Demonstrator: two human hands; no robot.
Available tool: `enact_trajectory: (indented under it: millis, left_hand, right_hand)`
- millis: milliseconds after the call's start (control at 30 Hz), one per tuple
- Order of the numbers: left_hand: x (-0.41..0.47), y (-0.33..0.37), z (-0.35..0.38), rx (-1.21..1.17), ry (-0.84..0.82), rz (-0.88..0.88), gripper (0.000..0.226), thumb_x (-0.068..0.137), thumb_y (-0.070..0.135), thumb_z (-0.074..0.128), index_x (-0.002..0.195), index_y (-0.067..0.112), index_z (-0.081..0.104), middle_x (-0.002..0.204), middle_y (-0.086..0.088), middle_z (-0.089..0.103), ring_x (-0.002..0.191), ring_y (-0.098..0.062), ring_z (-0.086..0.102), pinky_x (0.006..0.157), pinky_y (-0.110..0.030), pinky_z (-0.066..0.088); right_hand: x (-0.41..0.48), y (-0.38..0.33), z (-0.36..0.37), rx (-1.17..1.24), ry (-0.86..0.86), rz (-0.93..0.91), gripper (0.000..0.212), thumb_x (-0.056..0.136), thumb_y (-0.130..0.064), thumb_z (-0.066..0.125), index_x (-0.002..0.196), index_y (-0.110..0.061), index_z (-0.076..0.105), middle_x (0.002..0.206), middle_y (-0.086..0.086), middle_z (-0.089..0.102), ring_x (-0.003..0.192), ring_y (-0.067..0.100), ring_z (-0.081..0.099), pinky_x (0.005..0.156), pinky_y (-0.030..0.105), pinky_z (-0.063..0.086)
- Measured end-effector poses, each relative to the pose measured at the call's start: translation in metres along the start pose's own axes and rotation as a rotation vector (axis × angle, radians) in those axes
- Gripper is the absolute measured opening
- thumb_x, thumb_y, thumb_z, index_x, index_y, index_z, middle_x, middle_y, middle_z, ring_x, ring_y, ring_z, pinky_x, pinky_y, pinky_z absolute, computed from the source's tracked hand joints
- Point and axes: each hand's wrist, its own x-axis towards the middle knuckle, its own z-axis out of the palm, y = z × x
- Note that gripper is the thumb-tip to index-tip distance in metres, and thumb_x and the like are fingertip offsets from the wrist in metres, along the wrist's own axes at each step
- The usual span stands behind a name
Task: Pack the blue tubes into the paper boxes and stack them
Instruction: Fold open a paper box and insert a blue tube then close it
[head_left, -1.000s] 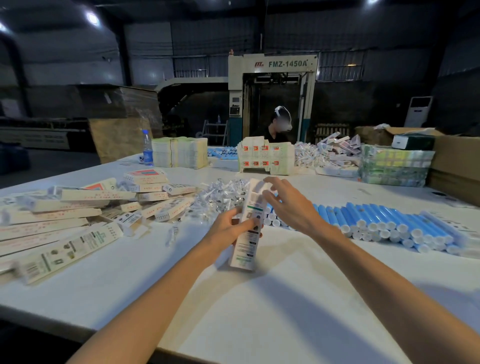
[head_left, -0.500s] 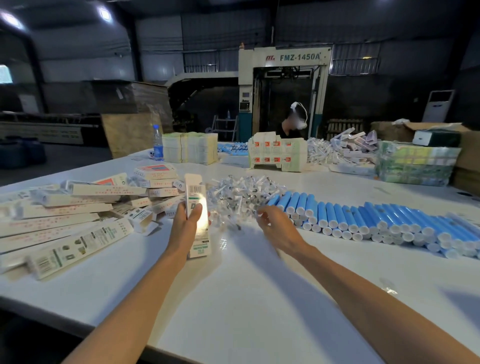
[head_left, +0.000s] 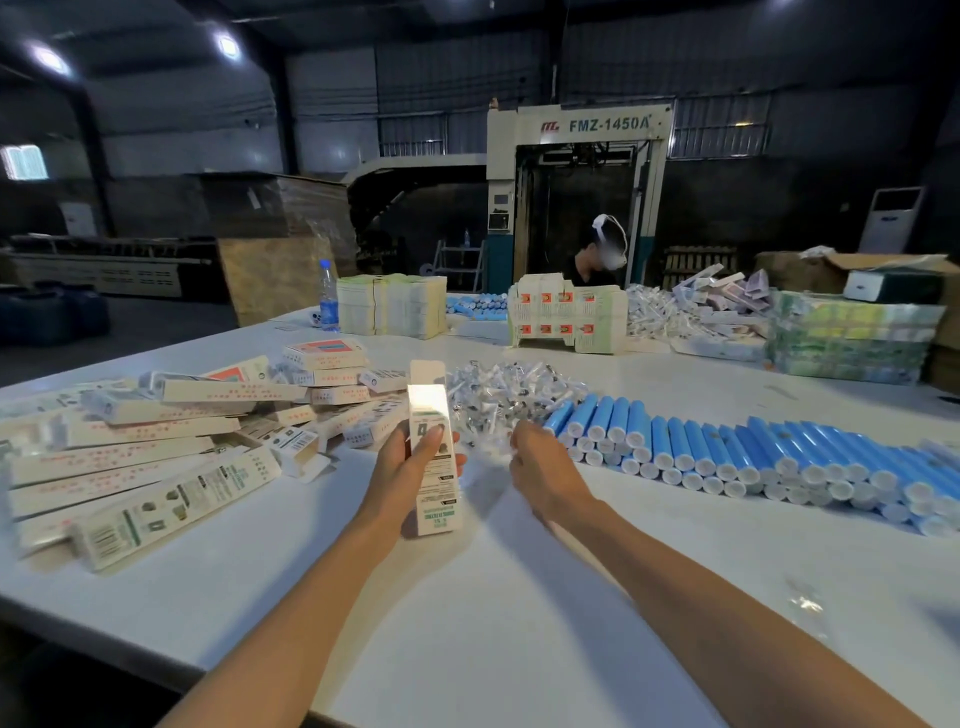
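My left hand (head_left: 408, 470) grips a white paper box (head_left: 435, 499) and holds it upright over the table, its top flap open. My right hand (head_left: 543, 467) is at the near edge of a pile of small clear-wrapped pieces (head_left: 511, 395). Its fingertips are blurred, so its hold is unclear. A long row of blue tubes (head_left: 727, 452) with white caps lies to the right of that hand. Filled boxes (head_left: 156, 431) lie in a loose heap on the left.
The white table (head_left: 519, 623) reaches to its near edge below my arms. At the back are stacks of flat cartons (head_left: 392, 304), printed cartons (head_left: 566, 319), a water bottle (head_left: 328, 296), green packs (head_left: 852, 338), and a person (head_left: 597, 254) across the table.
My left hand has carried the box to the left and raised it upright. My right hand has left the top of the box and moved to the pile of wrapped pieces.
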Motion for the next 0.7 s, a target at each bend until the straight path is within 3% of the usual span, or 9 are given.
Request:
enact_trajectory:
  millis: [100,200,267,367,533,700]
  left_hand:
    - [-0.008,0.001,0.013,-0.029,-0.086,-0.038,0.03,0.105,0.022,0.066,0.134,0.014,0.062,0.12,-0.008,0.079,0.103,-0.033,0.079,0.09,-0.049,0.064]
    - [-0.016,0.001,0.04,-0.051,-0.21,-0.09,0.032,0.103,0.017,0.069,0.134,0.01,0.062,0.121,-0.013,0.078,0.104,-0.038,0.079,0.091,-0.053,0.064]
    - [-0.022,0.005,0.064,-0.062,-0.281,-0.108,0.037,0.1,0.015,0.073,0.134,0.01,0.061,0.123,-0.012,0.078,0.104,-0.04,0.078,0.094,-0.057,0.062]
    - [-0.034,0.013,0.105,-0.06,-0.384,-0.097,0.042,0.095,0.019,0.078,0.134,0.012,0.062,0.125,-0.012,0.076,0.102,-0.039,0.079,0.09,-0.053,0.064]
    - [-0.06,0.014,0.168,-0.102,-0.457,-0.117,0.039,0.096,0.014,0.077,0.131,0.003,0.064,0.127,-0.015,0.075,0.103,-0.043,0.078,0.095,-0.06,0.061]
    - [-0.076,0.01,0.194,-0.161,-0.477,-0.152,0.036,0.098,0.013,0.074,0.131,0.004,0.064,0.127,-0.015,0.074,0.104,-0.046,0.077,0.095,-0.063,0.06]
  right_hand:
    - [-0.025,0.017,-0.05,0.212,0.102,0.026,0.049,0.098,0.01,0.044,0.139,-0.014,0.035,0.084,0.011,0.058,0.075,0.028,0.057,0.065,0.041,0.044]
    - [-0.054,0.03,-0.109,0.442,0.193,0.037,0.067,0.103,-0.001,0.055,0.153,-0.033,0.024,0.093,0.013,0.066,0.081,0.027,0.068,0.068,0.039,0.056]
    - [-0.066,0.032,-0.144,0.62,0.276,0.057,0.065,0.102,-0.004,0.062,0.153,-0.035,0.035,0.1,0.009,0.07,0.087,0.021,0.076,0.072,0.031,0.061]
    - [-0.072,0.027,-0.187,0.834,0.395,0.034,0.052,0.097,0.0,0.067,0.142,-0.023,0.052,0.107,0.015,0.071,0.09,0.024,0.079,0.083,0.038,0.064]
    - [-0.071,0.017,-0.215,0.679,0.506,-0.09,0.038,0.093,-0.004,0.074,0.123,-0.018,0.056,0.113,0.012,0.066,0.098,0.023,0.074,0.08,0.039,0.065]
    - [-0.07,0.031,-0.21,0.312,0.405,-0.096,0.029,0.093,-0.008,0.074,0.117,-0.017,0.059,0.096,0.003,0.069,0.089,0.016,0.069,0.076,0.03,0.06]
